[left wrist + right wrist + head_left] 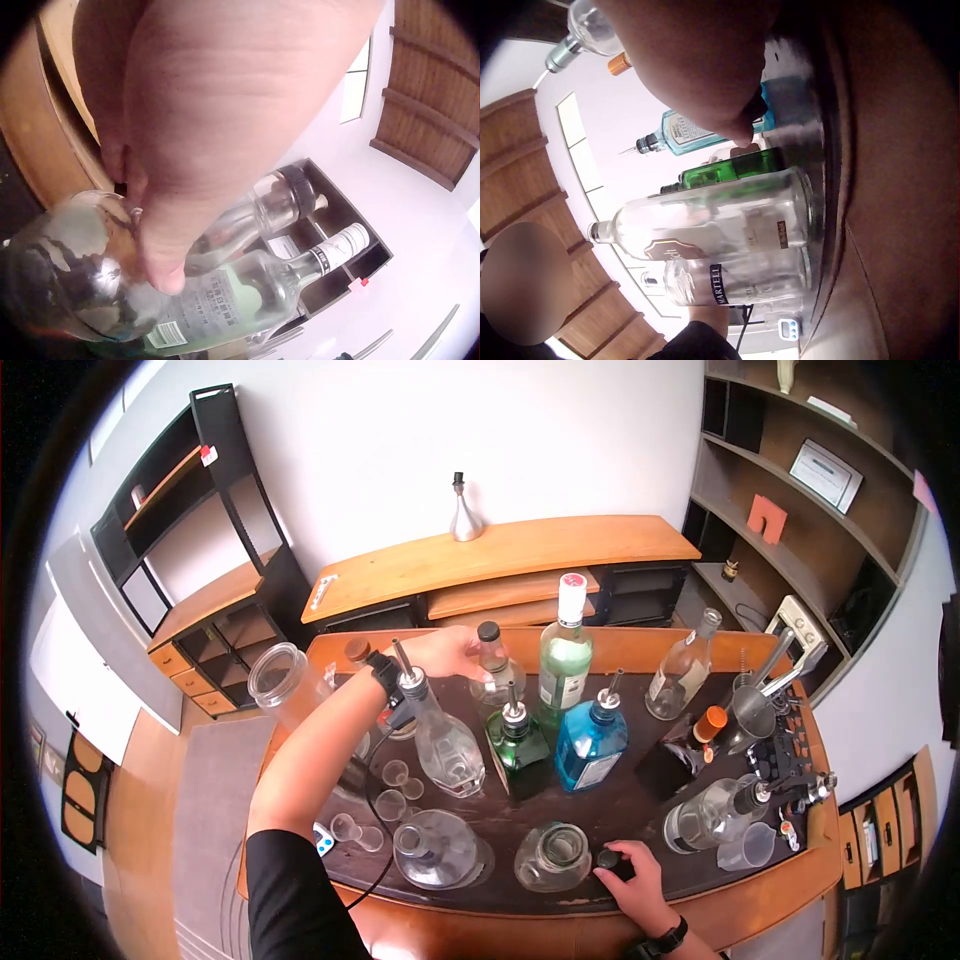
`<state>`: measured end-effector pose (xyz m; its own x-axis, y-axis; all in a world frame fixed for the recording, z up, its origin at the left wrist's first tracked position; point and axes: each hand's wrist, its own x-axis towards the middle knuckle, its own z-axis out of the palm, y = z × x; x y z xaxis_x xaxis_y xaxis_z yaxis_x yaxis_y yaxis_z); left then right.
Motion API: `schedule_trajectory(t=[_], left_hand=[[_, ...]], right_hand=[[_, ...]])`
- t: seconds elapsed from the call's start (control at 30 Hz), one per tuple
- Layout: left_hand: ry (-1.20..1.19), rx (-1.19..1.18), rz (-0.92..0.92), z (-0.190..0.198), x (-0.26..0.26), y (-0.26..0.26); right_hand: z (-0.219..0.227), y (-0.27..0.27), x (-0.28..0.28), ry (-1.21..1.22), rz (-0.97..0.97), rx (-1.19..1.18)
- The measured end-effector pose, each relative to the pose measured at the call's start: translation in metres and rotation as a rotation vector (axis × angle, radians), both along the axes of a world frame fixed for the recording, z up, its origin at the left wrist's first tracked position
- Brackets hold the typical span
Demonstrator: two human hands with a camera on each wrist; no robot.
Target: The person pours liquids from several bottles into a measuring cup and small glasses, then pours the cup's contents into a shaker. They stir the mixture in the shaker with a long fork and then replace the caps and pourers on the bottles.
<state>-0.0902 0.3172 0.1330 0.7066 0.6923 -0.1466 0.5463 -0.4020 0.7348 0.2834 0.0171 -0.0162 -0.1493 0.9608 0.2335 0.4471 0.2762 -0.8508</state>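
Observation:
In the head view my left hand [440, 653] reaches over to the back of the table and grips a clear glass bottle [490, 678] with a black cap [488, 631]. The left wrist view shows my thumb [165, 274] beside a pale green bottle [232, 304] with a white cap. At the front edge my right hand [637, 887] pinches a small black cap [608, 858] close beside an uncapped clear bottle [553, 860]. That cap [761, 109] is mostly behind my fingers in the right wrist view.
A green bottle [520, 745], a blue bottle [592, 745] and a clear bottle [448, 745] with pourers stand mid-table. Small plastic cups [390, 805] sit at left. Another clear bottle [437, 850] is in front. At right are a pourer bottle [710, 815] and a measuring cup [748, 847].

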Motion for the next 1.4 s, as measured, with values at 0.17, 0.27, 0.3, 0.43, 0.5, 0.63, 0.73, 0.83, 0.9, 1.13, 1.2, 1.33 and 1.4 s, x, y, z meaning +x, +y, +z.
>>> schedule_trajectory(t=[0.17, 0.27, 0.3, 0.43, 0.5, 0.63, 0.73, 0.83, 0.9, 1.13, 1.2, 1.33, 1.4], left_hand=[[-0.215, -0.056, 0.074, 0.007, -0.006, -0.001], [-0.315, -0.009, 0.12, 0.04, -0.013, -0.007], [-0.347, 0.042, 0.142, 0.053, -0.017, -0.01], [-0.549, 0.222, 0.235, 0.125, -0.031, -0.034], [-0.743, 0.342, 0.252, 0.159, -0.039, -0.046], [-1.083, 0.57, 0.198, 0.217, -0.061, -0.079], [-1.119, 0.648, 0.236, 0.245, -0.076, -0.127], [-1.099, 0.615, 0.216, 0.251, -0.088, -0.181], [-1.117, 0.592, 0.192, 0.241, -0.085, -0.211], [-1.221, 0.337, 0.113, 0.18, -0.075, -0.301], [-1.263, 0.281, 0.114, 0.166, -0.071, -0.321], [-1.308, 0.24, 0.074, 0.151, -0.062, -0.344], [-1.268, 0.214, 0.019, 0.149, -0.055, -0.353]], right_hand=[[0.003, -0.001, 0.001, 0.001, -0.014, -0.006], [0.001, -0.003, 0.001, -0.009, -0.021, 0.016], [0.001, -0.002, 0.001, -0.013, -0.023, 0.038], [0.002, -0.005, 0.002, 0.025, 0.009, 0.03], [0.007, -0.004, 0.0, 0.008, 0.002, 0.077], [0.011, -0.01, 0.003, 0.052, 0.036, 0.071], [0.007, -0.013, 0.003, 0.056, 0.042, 0.092], [0.011, -0.016, 0.001, 0.073, 0.06, 0.099], [0.011, -0.018, 0.001, 0.068, 0.035, 0.133], [-0.015, -0.01, 0.002, 0.064, -0.014, 0.131], [-0.016, -0.008, 0.004, 0.078, -0.006, 0.097], [-0.018, -0.007, 0.004, 0.076, -0.008, 0.085], [-0.019, -0.006, 0.004, 0.064, -0.002, 0.079]])
